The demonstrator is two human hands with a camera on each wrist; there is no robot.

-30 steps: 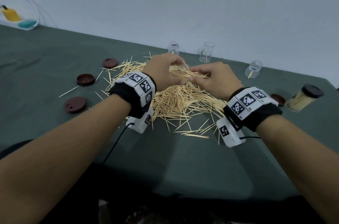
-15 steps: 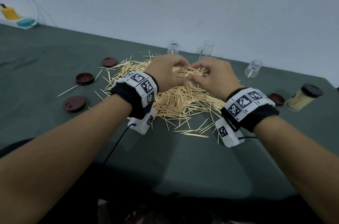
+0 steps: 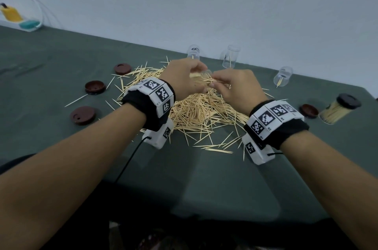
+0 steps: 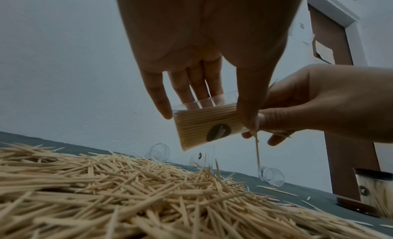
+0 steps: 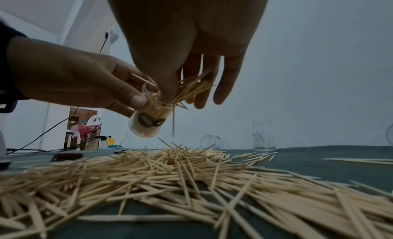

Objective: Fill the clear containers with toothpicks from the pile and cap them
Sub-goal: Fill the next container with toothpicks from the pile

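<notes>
Fingers [image 4: 197, 89] of left hand [image 3: 182, 78] grip clear container [image 4: 204, 126], nearly full, tilted above toothpick pile [image 3: 202, 110] mid-tabletop [image 3: 51, 69]. Right hand [image 3: 237, 88] pinches toothpick bundle [image 5: 191, 89] at container mouth. One loose toothpick [image 5: 173, 121] mid-air. Capped full container [image 3: 337, 109] near right edge.

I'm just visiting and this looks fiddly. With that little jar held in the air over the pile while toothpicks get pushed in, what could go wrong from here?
The right hand pinches a splayed bunch of toothpicks at the mouth of the nearly full container that the left hand holds tilted. Stray ends may miss the mouth; one toothpick is already falling toward the pile. The tilt could also let packed ones slide out.
</notes>
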